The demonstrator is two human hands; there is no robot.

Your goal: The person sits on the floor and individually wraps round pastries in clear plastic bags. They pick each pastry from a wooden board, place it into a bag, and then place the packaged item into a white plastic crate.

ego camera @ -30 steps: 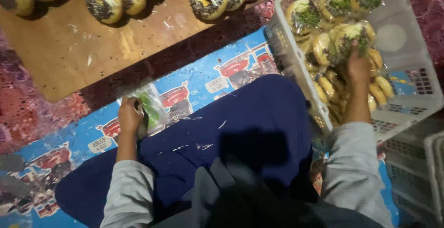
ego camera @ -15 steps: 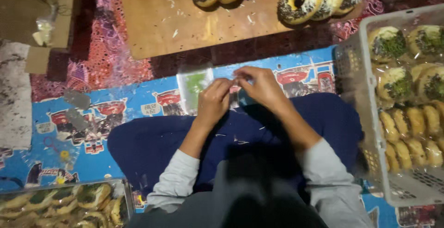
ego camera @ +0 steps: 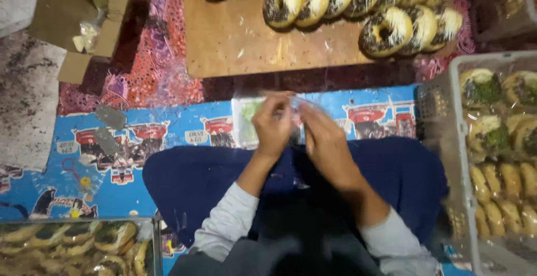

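Item: both hands met at centre over lap, vs. a sec earlier when R hand was in the basket and L hand held a bag on the mat.

- L hand (ego camera: 272, 124): fingers pinched on top edge of a clear plastic bag (ego camera: 295, 106).
- R hand (ego camera: 325, 142): fingertips pinched on same bag, just beside L; whether a doughnut was inside, can't tell, too blurred.
- Bag: held up between both hands, above stack of clear bags (ego camera: 246, 120) on blue printed mat (ego camera: 168, 128).
- Judgement: pick-up done, bagging stage in hand.
- Nearby: wooden board (ego camera: 251, 46) w/ sprinkled doughnuts (ego camera: 386, 30); white basket (ego camera: 464, 209) of wrapped doughnuts at R; tray of wrapped doughnuts (ego camera: 72, 245) lower L.
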